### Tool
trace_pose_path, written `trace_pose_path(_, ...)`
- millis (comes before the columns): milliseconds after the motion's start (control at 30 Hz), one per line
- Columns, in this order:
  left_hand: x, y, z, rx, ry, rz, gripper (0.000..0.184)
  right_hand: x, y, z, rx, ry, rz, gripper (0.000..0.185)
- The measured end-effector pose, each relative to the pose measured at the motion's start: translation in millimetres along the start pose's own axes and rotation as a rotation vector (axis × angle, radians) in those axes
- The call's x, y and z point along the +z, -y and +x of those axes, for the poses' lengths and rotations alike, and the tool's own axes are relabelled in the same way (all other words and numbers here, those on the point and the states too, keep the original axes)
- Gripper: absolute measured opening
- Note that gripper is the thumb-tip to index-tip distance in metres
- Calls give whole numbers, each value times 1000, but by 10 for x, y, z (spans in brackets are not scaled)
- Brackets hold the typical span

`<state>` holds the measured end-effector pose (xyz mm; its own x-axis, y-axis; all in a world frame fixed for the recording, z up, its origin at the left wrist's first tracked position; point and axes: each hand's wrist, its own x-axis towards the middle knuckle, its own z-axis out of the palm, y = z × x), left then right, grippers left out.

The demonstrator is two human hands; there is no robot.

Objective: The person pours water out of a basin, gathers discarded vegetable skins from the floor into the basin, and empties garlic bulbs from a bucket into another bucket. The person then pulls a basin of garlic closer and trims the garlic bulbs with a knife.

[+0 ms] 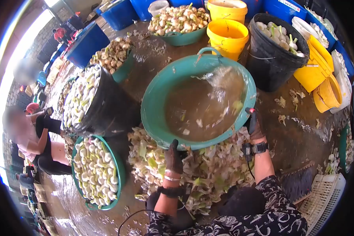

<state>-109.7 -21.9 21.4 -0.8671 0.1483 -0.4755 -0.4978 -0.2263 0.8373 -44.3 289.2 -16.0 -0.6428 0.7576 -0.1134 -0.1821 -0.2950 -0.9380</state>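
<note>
A large round green tub (157,88) holds brown, rippling water with bits of peel in it and tilts in front of me. My left hand (173,159), in a dark glove, grips its near rim. On the right side of the rim, my right hand (255,125) is closed too, in a dark glove with a red fingertip. The fingers under the rim are hidden on both hands. A heap of pale garlic skins and leaves (212,173) lies below the tub, between my forearms.
White garlic bulbs fill a green basin (120,173) and a black bucket (110,98) at left. Another black bucket (259,59) of garlic stands beyond, near yellow buckets (226,39). A white crate (324,200) lies at right. A seated person (27,137) is at far left.
</note>
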Motion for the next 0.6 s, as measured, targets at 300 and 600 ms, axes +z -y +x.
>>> trace_pose_path(300, -430, 244, 52, 239, 86, 184, 24, 216, 231, -218, 66, 86, -72, 18)
trace_pose_path(600, -655, 435, 97, 486, -34, 266, 21, 466, 549, -619, -45, 245, -102, 12)
